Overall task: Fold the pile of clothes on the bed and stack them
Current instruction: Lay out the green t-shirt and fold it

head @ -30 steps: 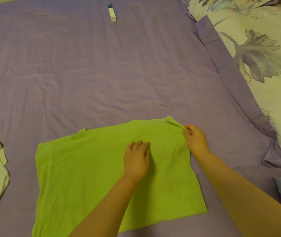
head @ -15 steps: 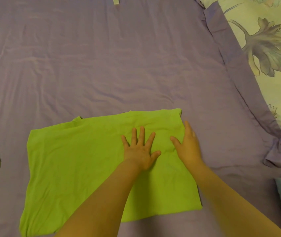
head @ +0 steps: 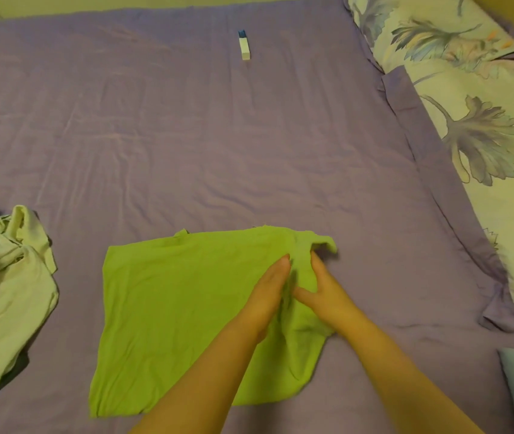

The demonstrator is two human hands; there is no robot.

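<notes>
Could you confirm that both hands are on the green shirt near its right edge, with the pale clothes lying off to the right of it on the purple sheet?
Not quite: the head view shows the pale clothes lying to the left of the green shirt, not the right. The rest holds: the left hand and right hand are on the shirt near its right edge, on the purple sheet.

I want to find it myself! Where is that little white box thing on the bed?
Start from the big purple bed sheet. Look to its far end, well beyond the green shirt and both hands. The little white box lies alone there, the only small hard thing, with a blue end.
</notes>
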